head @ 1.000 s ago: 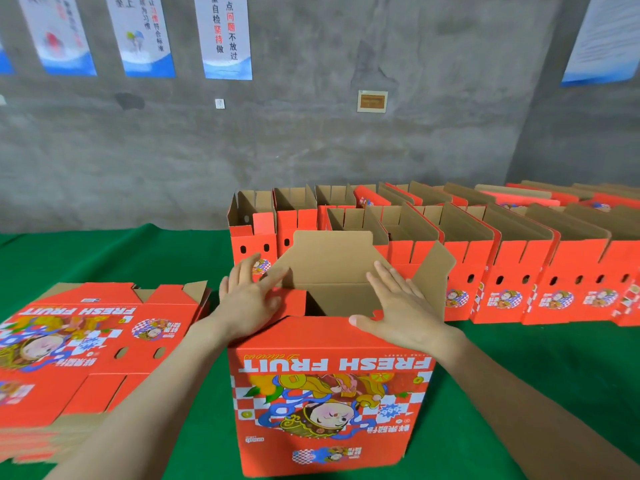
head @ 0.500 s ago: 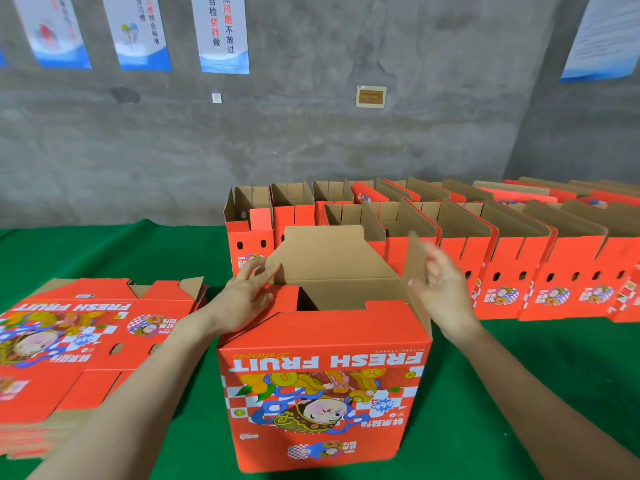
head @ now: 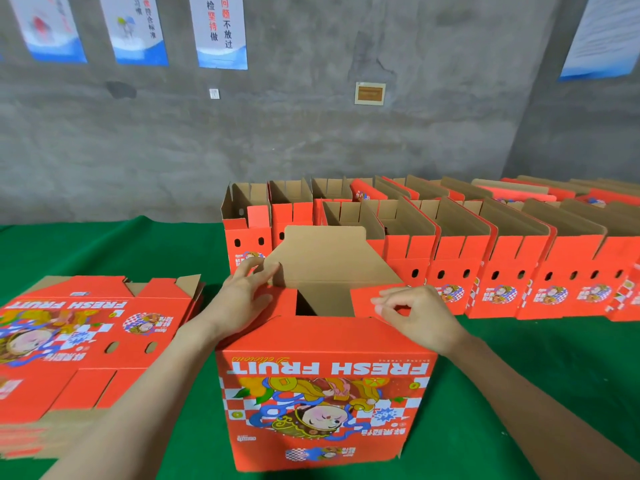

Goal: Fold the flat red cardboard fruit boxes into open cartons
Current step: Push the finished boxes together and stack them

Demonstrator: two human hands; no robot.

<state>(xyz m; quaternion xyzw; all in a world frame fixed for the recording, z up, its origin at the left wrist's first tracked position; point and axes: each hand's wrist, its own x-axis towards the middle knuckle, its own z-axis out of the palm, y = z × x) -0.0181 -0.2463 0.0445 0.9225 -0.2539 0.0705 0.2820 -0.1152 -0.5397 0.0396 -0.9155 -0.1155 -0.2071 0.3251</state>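
A red FRESH FRUIT box (head: 322,393) stands on the green table right in front of me, its print upside down. Its brown back flap (head: 329,258) stands up at a slant. My left hand (head: 242,299) rests flat on the left side flap with straight fingers. My right hand (head: 415,317) lies on the right side flap (head: 363,297), which is folded down inward, with curled fingers on top of it. Between the two side flaps a dark gap shows into the box. A stack of flat red boxes (head: 86,334) lies to the left.
Two rows of folded open cartons (head: 502,271) stand close behind the box and run to the right edge. Bare green table cloth (head: 104,247) shows at the back left and near right. A grey concrete wall with posters stands behind the table.
The right side flap, upright in my right hand half a second ago, now lies folded down inward under that hand. My left hand stays on the left flap.
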